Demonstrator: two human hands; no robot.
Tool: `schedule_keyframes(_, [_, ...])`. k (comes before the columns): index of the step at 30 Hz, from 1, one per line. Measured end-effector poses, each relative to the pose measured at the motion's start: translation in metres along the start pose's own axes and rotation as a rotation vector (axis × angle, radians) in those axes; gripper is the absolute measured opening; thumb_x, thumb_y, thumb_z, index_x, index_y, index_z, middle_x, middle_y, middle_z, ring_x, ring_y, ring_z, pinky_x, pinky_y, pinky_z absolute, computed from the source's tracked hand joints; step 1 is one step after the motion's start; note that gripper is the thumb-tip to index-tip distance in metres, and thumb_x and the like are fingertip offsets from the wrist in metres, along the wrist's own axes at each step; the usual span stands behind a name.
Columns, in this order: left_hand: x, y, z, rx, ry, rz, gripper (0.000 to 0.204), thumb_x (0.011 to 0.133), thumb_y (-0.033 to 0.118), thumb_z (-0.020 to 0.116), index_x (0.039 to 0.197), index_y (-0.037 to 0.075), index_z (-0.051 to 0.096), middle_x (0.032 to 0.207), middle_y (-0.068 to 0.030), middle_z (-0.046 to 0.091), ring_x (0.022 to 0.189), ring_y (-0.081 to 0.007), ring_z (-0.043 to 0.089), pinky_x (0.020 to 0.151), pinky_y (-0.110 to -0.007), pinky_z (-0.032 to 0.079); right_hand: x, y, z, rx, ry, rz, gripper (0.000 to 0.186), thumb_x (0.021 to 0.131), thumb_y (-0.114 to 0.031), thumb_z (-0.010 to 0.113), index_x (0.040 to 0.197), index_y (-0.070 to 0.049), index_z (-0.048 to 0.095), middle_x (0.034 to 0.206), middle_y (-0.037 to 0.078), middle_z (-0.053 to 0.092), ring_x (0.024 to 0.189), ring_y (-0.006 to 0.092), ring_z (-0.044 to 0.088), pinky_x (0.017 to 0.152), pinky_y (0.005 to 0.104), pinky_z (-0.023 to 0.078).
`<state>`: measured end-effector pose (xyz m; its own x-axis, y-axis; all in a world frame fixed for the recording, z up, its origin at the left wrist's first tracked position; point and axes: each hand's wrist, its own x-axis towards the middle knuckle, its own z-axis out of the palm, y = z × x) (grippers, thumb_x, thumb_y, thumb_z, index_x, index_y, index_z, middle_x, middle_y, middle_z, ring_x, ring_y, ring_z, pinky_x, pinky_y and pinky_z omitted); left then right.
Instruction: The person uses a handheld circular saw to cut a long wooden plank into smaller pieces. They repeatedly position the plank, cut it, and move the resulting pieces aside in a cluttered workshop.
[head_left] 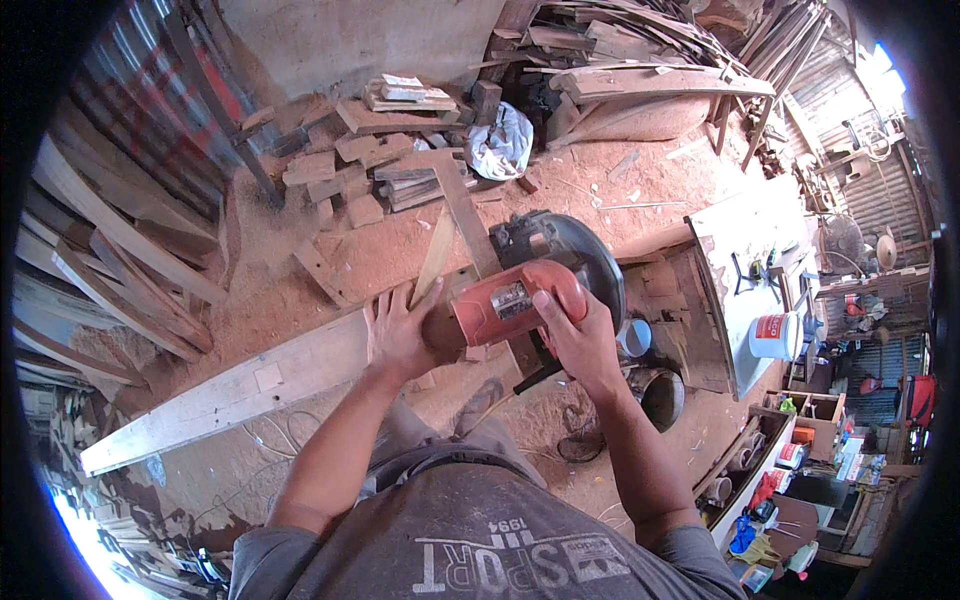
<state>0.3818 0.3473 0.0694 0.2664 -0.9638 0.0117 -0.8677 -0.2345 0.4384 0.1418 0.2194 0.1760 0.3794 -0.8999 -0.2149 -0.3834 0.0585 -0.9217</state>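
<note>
Red-cased hand-held power tool with rounded black guard (520,297), at the right-hand part of a long, pale, flat wooden plank (240,390)
Bare right hand (580,342): fingers curled round the tool's curved red handle; bare left hand (402,335): fingers slightly spread on the plank, beside the casing; beyond, rough rectangular wood offcuts (365,150) heaped on reddish, powdery ground (640,190)

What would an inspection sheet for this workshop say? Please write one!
Surface: brown floor, strewn with sawdust
Job's things: red-and-black handheld power tool; long pale wooden plank
Clutter: piled brown wooden offcuts; crumpled white plastic bag
Hands: right hand grips the tool's handle; left hand rests on the plank, fingers spread
Cables: thin pale cable near the tool
Surroundings: grey corrugated metal wall at left; white-topped table with white plastic bucket at right
</note>
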Motion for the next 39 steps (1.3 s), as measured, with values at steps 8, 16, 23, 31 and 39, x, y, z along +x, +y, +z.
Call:
schedule_keyframes(8, [0.001,0.003,-0.002,-0.001,-0.013,-0.01,0.124,0.051,0.056,0.1,0.163,0.03,0.052,0.147,-0.0144,0.052,0.14,-0.0369,0.048,0.121,-0.059,0.031,0.009,-0.006,0.005,0.013,-0.012,-0.005,0.042,0.104,-0.033,0.076,0.125,0.003,0.073,0.106,0.009,0.077,0.101,0.0132,0.068,0.091,0.0324,0.055])
schedule_keyframes(16, [0.004,0.009,-0.008,0.016,-0.071,-0.048,0.122,0.052,0.059,0.099,0.161,0.027,0.054,0.149,-0.0127,0.05,0.143,-0.0355,0.044,0.122,-0.058,0.031,0.023,-0.009,0.01,0.034,-0.017,-0.004,0.04,0.105,-0.032,0.075,0.124,0.004,0.073,0.105,0.008,0.077,0.1,0.0122,0.068,0.089,0.0316,0.055])
schedule_keyframes(23, [0.001,0.005,-0.002,-0.011,-0.003,-0.004,0.112,0.054,0.057,0.099,0.153,0.023,0.06,0.149,-0.0138,0.05,0.141,-0.0364,0.045,0.118,-0.058,0.033,0.033,-0.013,0.015,0.011,-0.013,-0.009,0.039,0.105,-0.031,0.075,0.125,0.003,0.074,0.105,0.008,0.077,0.1,0.0122,0.068,0.09,0.0312,0.054])
schedule_keyframes(31, [0.001,0.007,-0.006,0.026,-0.04,-0.01,0.115,0.055,0.059,0.098,0.156,0.024,0.057,0.151,-0.0159,0.05,0.142,-0.0373,0.044,0.119,-0.058,0.032,0.039,-0.015,0.018,-0.015,-0.017,-0.044,0.038,0.104,-0.033,0.075,0.122,0.001,0.075,0.101,0.008,0.078,0.096,0.0127,0.068,0.087,0.0317,0.054])
schedule_keyframes(39, [0.0,0.005,-0.005,0.04,-0.058,-0.017,0.115,0.055,0.059,0.099,0.156,0.022,0.057,0.153,-0.0142,0.049,0.145,-0.0361,0.043,0.12,-0.058,0.031,0.039,-0.01,0.023,-0.029,0.03,-0.084,0.038,0.104,-0.035,0.076,0.121,-0.001,0.076,0.091,0.007,0.073,0.082,0.012,0.066,0.075,0.0318,0.05])
